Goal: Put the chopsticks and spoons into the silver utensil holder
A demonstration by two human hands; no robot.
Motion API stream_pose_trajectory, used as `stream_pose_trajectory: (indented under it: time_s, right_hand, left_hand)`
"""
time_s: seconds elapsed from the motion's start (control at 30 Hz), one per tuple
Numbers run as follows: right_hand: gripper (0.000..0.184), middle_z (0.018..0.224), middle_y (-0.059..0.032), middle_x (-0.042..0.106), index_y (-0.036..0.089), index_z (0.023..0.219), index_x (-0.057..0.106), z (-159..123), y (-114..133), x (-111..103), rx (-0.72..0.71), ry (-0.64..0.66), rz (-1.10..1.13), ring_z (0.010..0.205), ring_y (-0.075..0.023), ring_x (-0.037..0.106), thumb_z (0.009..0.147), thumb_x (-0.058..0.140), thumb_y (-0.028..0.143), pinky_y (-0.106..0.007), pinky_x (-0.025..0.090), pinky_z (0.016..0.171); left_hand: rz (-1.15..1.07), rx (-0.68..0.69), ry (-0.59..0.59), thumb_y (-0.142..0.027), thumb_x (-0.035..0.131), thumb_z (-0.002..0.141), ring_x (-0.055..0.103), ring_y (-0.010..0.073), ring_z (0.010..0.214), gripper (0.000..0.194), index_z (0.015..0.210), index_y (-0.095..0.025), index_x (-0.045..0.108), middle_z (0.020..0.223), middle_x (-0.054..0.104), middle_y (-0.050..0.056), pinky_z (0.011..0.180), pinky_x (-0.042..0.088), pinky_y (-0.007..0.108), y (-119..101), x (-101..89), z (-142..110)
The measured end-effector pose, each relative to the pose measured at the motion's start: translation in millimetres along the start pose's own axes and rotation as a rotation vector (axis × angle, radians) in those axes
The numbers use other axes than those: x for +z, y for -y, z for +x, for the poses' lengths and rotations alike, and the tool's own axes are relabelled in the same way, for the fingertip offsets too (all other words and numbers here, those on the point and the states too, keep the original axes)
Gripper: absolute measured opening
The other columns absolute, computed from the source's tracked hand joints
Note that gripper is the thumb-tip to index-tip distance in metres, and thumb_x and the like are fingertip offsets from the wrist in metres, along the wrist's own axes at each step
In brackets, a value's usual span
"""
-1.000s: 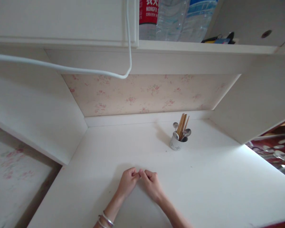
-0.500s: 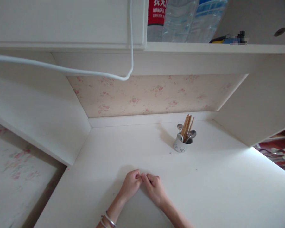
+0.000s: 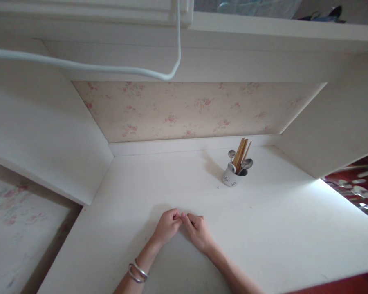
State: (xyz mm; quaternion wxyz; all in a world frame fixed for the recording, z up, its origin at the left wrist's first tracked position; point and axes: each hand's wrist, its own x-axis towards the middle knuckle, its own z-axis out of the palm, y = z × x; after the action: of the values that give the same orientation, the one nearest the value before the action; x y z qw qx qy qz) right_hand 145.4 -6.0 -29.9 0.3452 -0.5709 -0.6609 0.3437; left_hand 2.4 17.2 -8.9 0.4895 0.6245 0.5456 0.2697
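My left hand (image 3: 168, 225) and my right hand (image 3: 198, 231) rest on the white desk (image 3: 279, 228), side by side with their curled fingers touching at the knuckles. Both are closed into loose fists and I see nothing in either. Silver bangles (image 3: 137, 272) circle my left wrist. A small white perforated cup (image 3: 231, 176) stands further back to the right, holding wooden chopsticks (image 3: 242, 149) and metal spoons (image 3: 247, 164). It is well apart from both hands.
White side panels wall the desk on the left (image 3: 49, 134) and right (image 3: 334, 122), with floral wallpaper (image 3: 190, 110) behind. A white cable (image 3: 110, 69) hangs overhead from the shelf (image 3: 263, 30). Metal spoons (image 3: 352, 190) lie on a dark red surface at far right.
The view has tilted downward, so the bottles on the upper shelf have slid mostly out of sight. My hands stay together in the same spot on the desk.
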Motion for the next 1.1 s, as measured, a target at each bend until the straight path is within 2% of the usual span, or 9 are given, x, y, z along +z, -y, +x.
stream_pose_trajectory:
  time_s: [0.6,0.83,1.1]
  right_hand:
    - [0.049,0.051,0.0053,0.033,0.019,0.054,0.041,-2.4,1.2,-2.9,-0.007,0.060,0.039,0.048,-0.0093,0.031,0.096,0.040,0.044,-0.025,0.020,0.049]
    - [0.049,0.052,0.0050,0.034,0.019,0.055,0.040,2.0,2.8,-3.9,0.043,0.101,0.065,0.050,-0.0099,0.033,0.096,0.039,0.047,-0.025,0.023,0.051]
    - [0.052,0.053,0.0059,0.032,0.018,0.054,0.039,2.0,4.8,-4.8,0.090,0.096,0.113,0.051,-0.0086,0.030,0.094,0.040,0.052,-0.024,0.020,0.050]
  left_hand:
    - [-0.035,-0.005,0.010,-0.039,0.050,0.082,0.027,0.0101,0.056,0.036,0.059,-0.022,0.029,0.056,0.026,-0.007,0.052,0.021,0.025,4.2,1.3,0.1]
    - [-0.062,-0.036,0.022,-0.039,0.050,0.082,0.027,0.0103,0.056,0.036,0.059,-0.022,0.029,0.057,0.026,-0.007,0.052,0.021,0.025,2.5,0.1,1.9]
    - [-0.064,-0.037,0.012,-0.041,0.051,0.082,0.028,0.0108,0.058,0.036,0.059,-0.022,0.029,0.057,0.027,-0.007,0.054,0.022,0.025,0.9,0.0,2.2]
